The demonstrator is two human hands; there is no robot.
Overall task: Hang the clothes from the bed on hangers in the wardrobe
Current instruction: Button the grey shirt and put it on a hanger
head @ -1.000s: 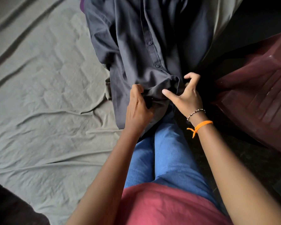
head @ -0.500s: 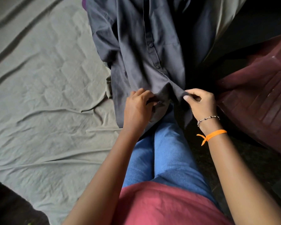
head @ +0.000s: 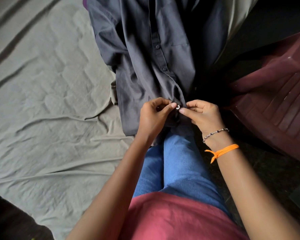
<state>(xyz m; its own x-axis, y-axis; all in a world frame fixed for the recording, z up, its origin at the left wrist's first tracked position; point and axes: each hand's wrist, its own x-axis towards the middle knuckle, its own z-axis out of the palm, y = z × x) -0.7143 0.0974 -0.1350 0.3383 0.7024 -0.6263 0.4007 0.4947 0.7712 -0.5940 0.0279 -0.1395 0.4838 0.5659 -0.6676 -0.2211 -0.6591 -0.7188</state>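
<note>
A grey-green bed sheet (head: 42, 110) covers the bed on the left, soft and matt, creased in long shallow folds with a faint quilted pattern pressing through; a dark shape (head: 10, 220) at the lower left corner is cut off and too dim to name; the dark grey shirt (head: 145, 58) lies lengthwise at the bed's right edge, a smooth woven cloth with a stitched placket, small dark buttons and a chest pocket, its collar end cut off by the top of the frame and its hem reaching the person's blue jeans (head: 177, 170); the left hand (head: 154, 115) has its fingers curled, thumb and forefinger pinching the shirt's lower front beside a small pale round button (head: 177, 106); the right hand (head: 203, 113) pinches the facing edge of the cloth just on the button's other side, fingers bent, a beaded bracelet (head: 215, 133) and an orange thread band (head: 222, 150) on its wrist; a maroon plastic chair (head: 275, 101), ribbed and glossy, stands on the right in shadow, only partly in view.
</note>
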